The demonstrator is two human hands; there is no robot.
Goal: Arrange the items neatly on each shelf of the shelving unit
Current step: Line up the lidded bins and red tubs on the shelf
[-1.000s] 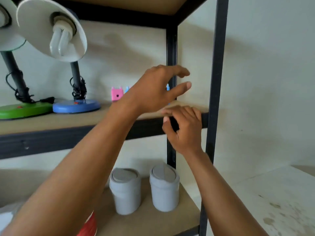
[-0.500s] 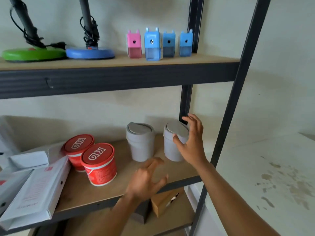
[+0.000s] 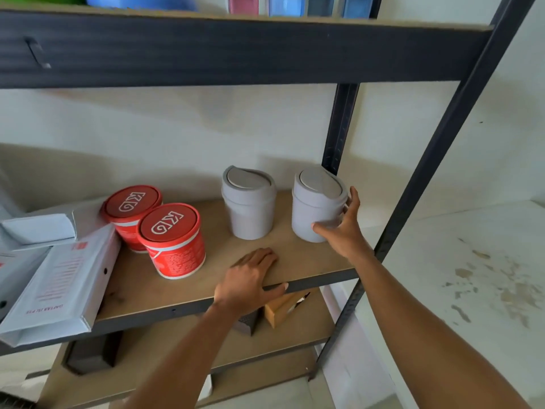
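Two small grey swing-lid bins stand on the middle shelf point(image 3: 309, 261). My right hand point(image 3: 342, 228) grips the right grey bin point(image 3: 315, 205) around its lower right side, close to the rear post. The left grey bin point(image 3: 249, 202) stands free beside it. Resting flat on the shelf's front edge, my left hand point(image 3: 250, 281) has its thumb hooked under the board and holds nothing. Two red tubs point(image 3: 174, 240) with white-logo lids sit left of the bins, touching each other.
White binders point(image 3: 53, 284) lie tilted and stacked at the shelf's left end. The upper shelf beam point(image 3: 236, 45) runs across the top with blue and pink items above. A cardboard box point(image 3: 280, 311) and dark boxes sit on the lower shelf. Dark posts point(image 3: 436, 149) frame the right side.
The view dropped from the upper shelf to the middle one. My right hand closed around the right grey bin's side. My left hand came down onto the shelf's front edge.
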